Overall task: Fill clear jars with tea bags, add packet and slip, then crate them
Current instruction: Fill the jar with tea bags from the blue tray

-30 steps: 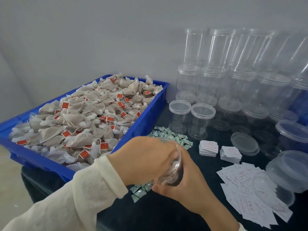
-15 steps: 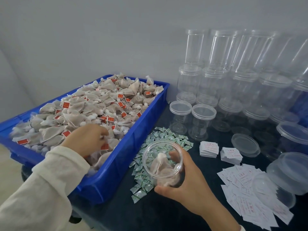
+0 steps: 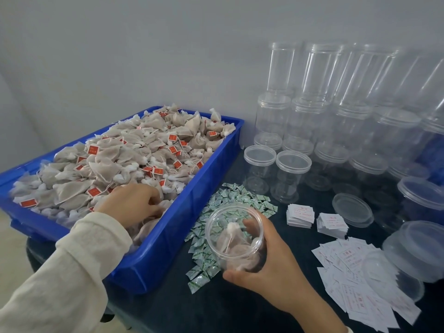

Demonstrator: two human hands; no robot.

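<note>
- Right hand (image 3: 269, 267) grips the open jar (image 3: 236, 236) from its right side, thumb at the base and fingers curled round the far wall, holding it tilted toward the camera above the green packets (image 3: 216, 236) on the dark table (image 3: 240, 308).
- Left hand (image 3: 133, 204), palm down in a cream sleeve (image 3: 67, 272), reaches into the blue crate (image 3: 173, 239) with fingers curled in among the tea bags (image 3: 125, 159); whether they have hold of a bag cannot be made out.
- A few tea bags lie in the jar's bottom.
- Paper slips (image 3: 360, 280) lie right of the jar; their print is too small to read.
- Empty jars (image 3: 312, 131) are stacked along the wall; the rightmost blur and are cut off by the edge.
</note>
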